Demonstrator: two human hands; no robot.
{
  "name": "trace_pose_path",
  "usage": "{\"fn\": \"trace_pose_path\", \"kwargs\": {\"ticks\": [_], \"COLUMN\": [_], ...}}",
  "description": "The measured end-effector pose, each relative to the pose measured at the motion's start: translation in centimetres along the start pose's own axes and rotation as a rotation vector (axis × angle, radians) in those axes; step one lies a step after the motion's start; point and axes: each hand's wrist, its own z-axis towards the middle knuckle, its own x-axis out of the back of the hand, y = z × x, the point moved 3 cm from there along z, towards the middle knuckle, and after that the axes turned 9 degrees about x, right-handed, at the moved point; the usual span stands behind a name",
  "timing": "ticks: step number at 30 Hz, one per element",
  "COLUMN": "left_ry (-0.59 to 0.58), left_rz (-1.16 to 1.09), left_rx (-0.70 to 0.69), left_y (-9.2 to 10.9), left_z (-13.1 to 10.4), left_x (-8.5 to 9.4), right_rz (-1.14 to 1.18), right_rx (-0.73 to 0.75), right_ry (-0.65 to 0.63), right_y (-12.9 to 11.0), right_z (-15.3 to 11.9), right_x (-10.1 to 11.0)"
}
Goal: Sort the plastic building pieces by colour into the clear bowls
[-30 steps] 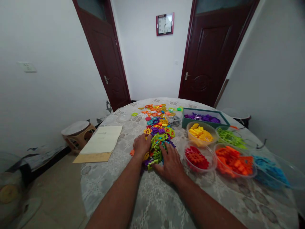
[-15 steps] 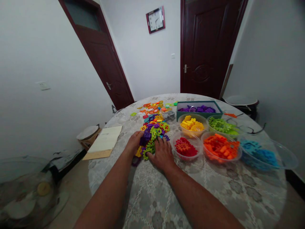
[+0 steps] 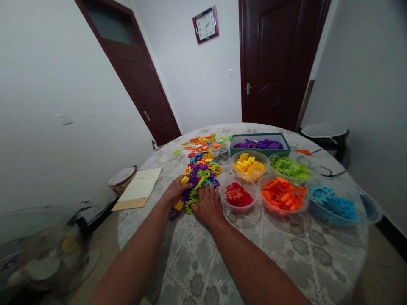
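Note:
My left hand (image 3: 174, 192) is at the left side of a long heap of plastic building pieces (image 3: 203, 167). Its thumb and fingers close around a small yellow building piece (image 3: 185, 180). My right hand (image 3: 210, 206) lies palm down on the near right part of the heap, fingers stretched out over green pieces (image 3: 192, 198). Purple pieces lie between the two hands, partly hidden by the fingers. Another yellow piece (image 3: 179, 205) rests just below my left hand.
Right of the heap stand clear bowls of red (image 3: 238, 195), orange (image 3: 282, 197), yellow (image 3: 249, 165), green (image 3: 291, 166) and blue pieces (image 3: 332, 203). Behind them is a box of purple pieces (image 3: 260, 145). An open notebook (image 3: 140, 186) lies at the table's left edge.
A yellow piece now shows in my left hand, which has shifted slightly left. My right hand stays on the heap. The whole view has turned a little.

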Motion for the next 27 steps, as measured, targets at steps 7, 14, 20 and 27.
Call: {"fn": "trace_pose_path", "kwargs": {"ticks": [7,14,20,27], "left_ry": [-0.066,-0.177,-0.195,-0.196], "left_rz": [-0.126,-0.206,-0.020,0.133], "left_rx": [-0.092,-0.106,-0.177,-0.334], "left_y": [0.3,-0.6,-1.3,-0.3], "left_z": [-0.1,-0.2,-0.8,-1.9], "left_x": [0.3,-0.6,-1.4,-1.5], "right_rz": [0.003,0.030,0.003,0.048], "right_rx": [-0.005,-0.048,-0.065,-0.073], "right_ry": [0.050,0.071,0.069,0.130], "right_y": [0.3,1.2,2.0,2.7], "right_z": [0.2,0.4,0.3,0.4], "right_x": [0.4,0.2,0.0,0.0]}}
